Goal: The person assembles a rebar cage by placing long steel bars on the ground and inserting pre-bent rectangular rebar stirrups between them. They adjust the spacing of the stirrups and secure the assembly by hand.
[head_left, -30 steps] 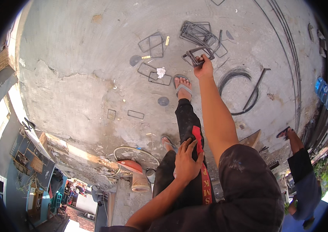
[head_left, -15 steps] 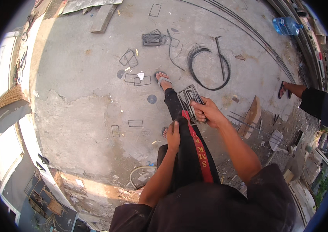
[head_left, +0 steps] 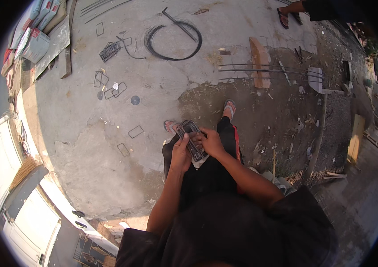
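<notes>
A bundle of rectangular bent-rod stirrups point(head_left: 196, 154) is held in front of my body, above my legs. My left hand point(head_left: 181, 154) grips its left side, thumb on top. My right hand point(head_left: 211, 143) has its fingers closed round the right side. The rods lie stacked together, and my fingers hide part of them. On the ground ahead lies a pile of similar stirrups point(head_left: 109, 52). Several loose ones lie scattered to the left, among them a single stirrup point(head_left: 135, 127) near my left foot.
A black wire coil point(head_left: 149, 46) lies ahead, with a dark bar across it. Long thin rods point(head_left: 264, 70) cross a wooden board point(head_left: 260, 81) at the right. Another person's foot point(head_left: 282, 18) is at the far right. Bags point(head_left: 36, 46) and a broom point(head_left: 23, 172) are at the left.
My view has turned to the right. My left hand has come off my leg and now holds the stirrup bundle along with my right. The bundle sits closer to my body's middle.
</notes>
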